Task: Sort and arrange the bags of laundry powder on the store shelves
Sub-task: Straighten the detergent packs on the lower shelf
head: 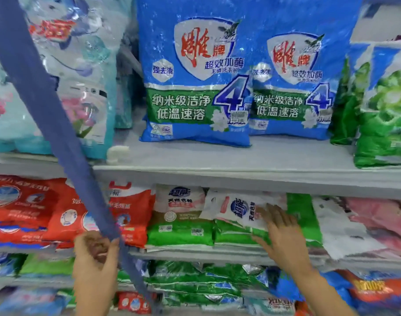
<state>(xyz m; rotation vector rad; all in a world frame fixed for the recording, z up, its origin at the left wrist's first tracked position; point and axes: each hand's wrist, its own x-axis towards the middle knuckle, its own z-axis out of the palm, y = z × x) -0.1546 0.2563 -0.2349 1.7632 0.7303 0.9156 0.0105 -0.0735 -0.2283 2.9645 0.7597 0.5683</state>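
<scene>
Pinching a long blue fabric strap [58, 124] that slants up and away to its left, the left hand [95, 258] has fingers curled around it, with red plastic powder bags [132, 214] just behind. The right hand [281, 233] lies flat, fingers straight and spread, on a tilted white-and-green plastic laundry powder bag [238, 207] atop green bags [181, 233] under its palm.

there are two large blue plastic bags with green bands [195, 87] [293, 92] and two green plastic bags [345, 106] [386, 119]. three red plastic bags [19, 208] [69, 217] [133, 213] and two white-and-green plastic bags [181, 215] [240, 213]. two bare hands [94, 252] [283, 236] and one blue fabric strap [46, 106].
</scene>
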